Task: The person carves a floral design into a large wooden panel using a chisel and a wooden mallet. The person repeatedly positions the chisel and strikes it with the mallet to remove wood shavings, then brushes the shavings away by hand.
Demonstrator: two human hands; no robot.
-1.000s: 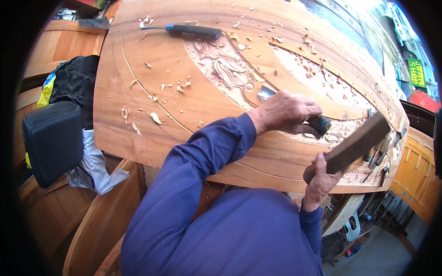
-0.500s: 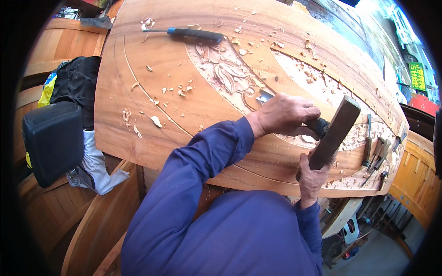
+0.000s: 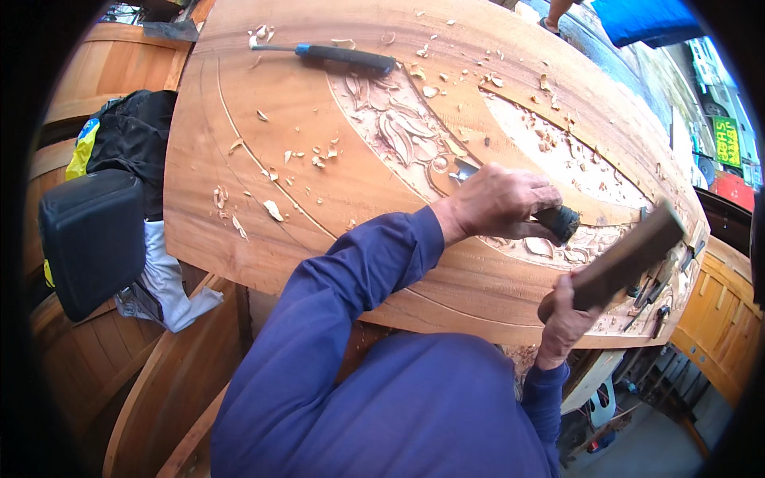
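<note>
Head view: left hand (image 3: pixel 504 199) wraps tight round a black-handled steel gouge (image 3: pixel 562 224), right hand (image 3: pixel 565 325), four o'clock, clenches a brown wooden bar (image 3: pixel 625 259)—glancing blow could bruise the left!

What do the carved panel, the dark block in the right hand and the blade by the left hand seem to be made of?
Panel: wood, apparently unvarnished, with matte surface and visible grain. Block: probably wood, from its dull brown surface; blur hides any grain. Blade: likely bare steel, judging by its bright shine.
</note>
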